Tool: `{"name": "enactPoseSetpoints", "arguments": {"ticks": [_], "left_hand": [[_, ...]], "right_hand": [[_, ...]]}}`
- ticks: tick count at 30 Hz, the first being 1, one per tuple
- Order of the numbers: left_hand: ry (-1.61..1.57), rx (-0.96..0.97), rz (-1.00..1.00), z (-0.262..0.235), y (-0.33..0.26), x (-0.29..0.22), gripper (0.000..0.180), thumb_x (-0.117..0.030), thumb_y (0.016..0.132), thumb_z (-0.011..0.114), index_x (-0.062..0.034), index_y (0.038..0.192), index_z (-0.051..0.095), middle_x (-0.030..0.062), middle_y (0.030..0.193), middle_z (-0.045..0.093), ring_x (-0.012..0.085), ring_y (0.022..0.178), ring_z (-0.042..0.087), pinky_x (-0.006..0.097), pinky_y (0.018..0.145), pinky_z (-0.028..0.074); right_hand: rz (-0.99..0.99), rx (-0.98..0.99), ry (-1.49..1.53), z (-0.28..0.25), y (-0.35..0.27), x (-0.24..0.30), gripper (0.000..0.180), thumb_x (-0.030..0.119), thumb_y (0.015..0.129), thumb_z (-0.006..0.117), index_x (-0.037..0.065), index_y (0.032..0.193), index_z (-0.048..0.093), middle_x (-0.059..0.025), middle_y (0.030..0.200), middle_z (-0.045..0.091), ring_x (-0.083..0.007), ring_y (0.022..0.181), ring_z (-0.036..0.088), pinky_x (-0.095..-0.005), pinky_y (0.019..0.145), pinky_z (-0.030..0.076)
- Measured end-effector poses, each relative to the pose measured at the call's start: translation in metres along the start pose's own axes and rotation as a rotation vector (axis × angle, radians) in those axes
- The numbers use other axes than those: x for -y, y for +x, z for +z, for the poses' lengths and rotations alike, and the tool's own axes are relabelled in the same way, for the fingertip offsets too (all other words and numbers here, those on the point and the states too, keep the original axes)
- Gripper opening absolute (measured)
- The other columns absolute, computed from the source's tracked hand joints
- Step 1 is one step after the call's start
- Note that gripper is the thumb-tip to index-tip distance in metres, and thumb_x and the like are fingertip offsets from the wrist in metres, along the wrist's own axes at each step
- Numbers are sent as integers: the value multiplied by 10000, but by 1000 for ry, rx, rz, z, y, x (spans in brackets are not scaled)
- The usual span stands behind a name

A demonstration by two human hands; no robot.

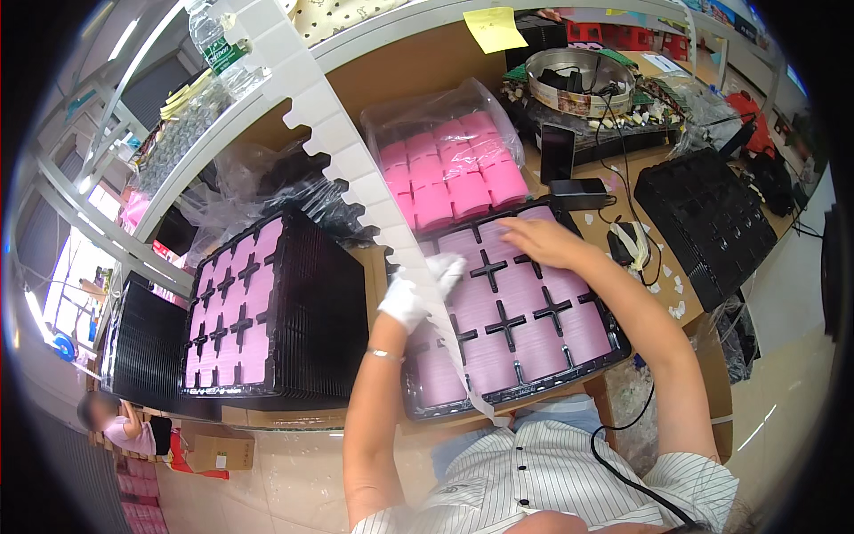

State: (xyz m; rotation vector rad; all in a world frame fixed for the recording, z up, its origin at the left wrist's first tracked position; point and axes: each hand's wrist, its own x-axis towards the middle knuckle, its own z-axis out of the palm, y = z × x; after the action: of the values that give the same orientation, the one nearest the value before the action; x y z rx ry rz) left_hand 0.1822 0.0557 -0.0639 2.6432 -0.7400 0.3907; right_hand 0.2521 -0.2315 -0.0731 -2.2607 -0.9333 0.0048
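2 hands work over a black tray of pink pads in the head view, only 1 cam here. Tray sits on the bench edge right in front of the person, its pockets split by black cross-shaped dividers. Left hand wears a white glove, fingers curled loosely at the tray's left rim, touching a white notched strip that runs diagonally across the pic; can't tell if it really grips it. Right hand is bare, fingers spread flat and pressed on a pink pad near the tray's far edge, holding nothing. Just beyond the tray: clear bag of pink pads. To the left, a tall stack of black trays w/ pink pads on top (apart from the worked tray). Right side: empty black tray, round metal bowl farther back. Yellow sticky note up on the shelf.
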Motion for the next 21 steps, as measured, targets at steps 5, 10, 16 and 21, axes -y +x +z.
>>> {"name": "enactPoseSetpoints", "arguments": {"ticks": [5, 10, 16, 21], "left_hand": [[272, -88, -93, -26, -50, 17, 264, -313, 952, 619, -87, 1017, 740, 128, 882, 730, 348, 820, 692, 415, 853, 547], [373, -200, -124, -25, -49, 1, 165, -214, 927, 640, -79, 968, 726, 117, 797, 702, 323, 719, 669, 432, 880, 521], [108, -126, 237, -5, -39, -62, 320, -260, 925, 633, -54, 1170, 650, 142, 1014, 685, 305, 861, 657, 476, 955, 479], [47, 136, 42, -15, -39, -110, 478, -420, 931, 605, -100, 1285, 601, 231, 1198, 622, 377, 845, 612, 501, 754, 518]], "right_hand": [[53, -262, -123, -34, -53, -29, 374, 316, 997, 519, 54, 1251, 599, -194, 1134, 683, -369, 1080, 630, -452, 987, 464], [-61, -356, -332, -33, -59, -18, 257, 249, 964, 573, 20, 1054, 647, -138, 915, 714, -351, 955, 654, -462, 960, 472], [-169, -393, -183, -16, -81, 47, 182, 154, 920, 619, 15, 1031, 659, -159, 911, 676, -371, 886, 631, -438, 849, 489], [-27, -408, 1, -25, -133, 63, 151, 95, 940, 598, -5, 1033, 663, -156, 941, 688, -327, 876, 650, -396, 814, 504]]}}
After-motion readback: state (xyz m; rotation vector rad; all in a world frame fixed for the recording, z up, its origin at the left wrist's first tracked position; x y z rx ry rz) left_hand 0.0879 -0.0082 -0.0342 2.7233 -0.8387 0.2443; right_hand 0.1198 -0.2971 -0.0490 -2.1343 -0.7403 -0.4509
